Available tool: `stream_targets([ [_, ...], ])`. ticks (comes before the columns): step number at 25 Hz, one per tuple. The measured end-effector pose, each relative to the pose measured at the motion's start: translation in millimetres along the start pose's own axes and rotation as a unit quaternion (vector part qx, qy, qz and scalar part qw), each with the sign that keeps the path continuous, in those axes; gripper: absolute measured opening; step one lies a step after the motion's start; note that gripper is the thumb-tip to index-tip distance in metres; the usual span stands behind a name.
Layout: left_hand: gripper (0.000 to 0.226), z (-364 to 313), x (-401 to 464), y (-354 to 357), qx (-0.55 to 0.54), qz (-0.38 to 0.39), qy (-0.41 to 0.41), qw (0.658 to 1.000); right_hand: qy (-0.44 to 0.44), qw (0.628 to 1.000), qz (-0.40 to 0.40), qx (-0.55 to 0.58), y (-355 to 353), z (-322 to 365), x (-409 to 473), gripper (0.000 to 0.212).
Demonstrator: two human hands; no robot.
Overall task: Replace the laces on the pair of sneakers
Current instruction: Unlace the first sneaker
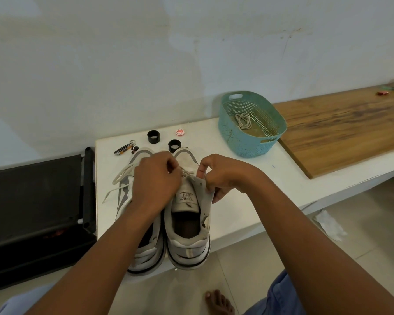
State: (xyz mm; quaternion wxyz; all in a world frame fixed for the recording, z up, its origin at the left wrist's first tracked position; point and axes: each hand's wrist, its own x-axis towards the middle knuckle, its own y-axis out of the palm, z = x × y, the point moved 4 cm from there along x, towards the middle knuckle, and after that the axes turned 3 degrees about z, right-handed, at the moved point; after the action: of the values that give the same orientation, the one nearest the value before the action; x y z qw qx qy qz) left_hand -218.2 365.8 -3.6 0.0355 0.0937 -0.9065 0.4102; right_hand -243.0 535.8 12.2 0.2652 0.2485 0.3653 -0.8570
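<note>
Both hands (pixel 156 178) on right sneaker (pixel 189 223)

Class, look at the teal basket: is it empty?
No. A coiled pale lace lies on the floor of the teal basket.

On the white table (pixel 248 169) we see a teal perforated basket (pixel 241 135), two black rings (pixel 153 136) (pixel 174 145), a red-and-white round cap (pixel 179 132), nail clippers (pixel 124 148) and a wooden board (pixel 341 126). A black rack (pixel 37 201) stands beside it.
</note>
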Motion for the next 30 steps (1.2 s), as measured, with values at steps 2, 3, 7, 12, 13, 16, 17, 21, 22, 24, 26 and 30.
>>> stream_targets([
  [2,0.009,8,3,-2,-0.008,-0.006,-0.045,0.999,0.002,1.0,0.01,0.013,-2,-3,0,0.032],
  [3,0.015,7,4,-1,-0.013,0.014,-0.042,0.999,0.003,1.0,0.014,0.017,-2,-4,0,0.032],
  [7,0.024,-7,0,8,0.011,0.132,0.068,0.989,0.009,0.999,0.028,0.027,-3,-3,2,0.029],
  [12,0.004,-6,1,5,0.07,0.104,0.091,0.988,0.007,0.998,0.036,0.042,-3,-8,3,0.021],
  [13,0.006,-5,2,4,0.065,0.097,0.082,0.99,0.005,0.998,0.036,0.042,-3,-8,3,0.021],
  [16,0.009,-4,3,1,0.042,0.105,0.077,0.991,0.004,0.999,0.034,0.042,-3,-8,3,0.01],
  [17,0.011,-5,2,2,0.047,0.118,0.089,0.988,0.007,0.998,0.034,0.043,-3,-8,3,0.007],
  [21,0.008,-8,0,2,0.067,0.118,0.121,0.983,0.018,0.998,0.036,0.045,-2,-7,5,0.009],
  [22,0.007,-8,1,1,0.065,0.104,0.125,0.985,0.02,0.998,0.037,0.045,-2,-7,6,0.009],
  [24,0.01,-5,1,0,0.051,0.063,0.1,0.992,0.023,0.998,0.038,0.049,-2,-8,6,0.009],
  [26,0.011,6,2,-9,0.02,-0.008,0.003,1.0,0.023,0.998,0.037,0.051,-3,-9,7,0.012],
  [30,0.013,17,5,-13,0.014,-0.037,-0.047,0.998,0.021,0.998,0.036,0.048,-3,-10,10,0.013],
])
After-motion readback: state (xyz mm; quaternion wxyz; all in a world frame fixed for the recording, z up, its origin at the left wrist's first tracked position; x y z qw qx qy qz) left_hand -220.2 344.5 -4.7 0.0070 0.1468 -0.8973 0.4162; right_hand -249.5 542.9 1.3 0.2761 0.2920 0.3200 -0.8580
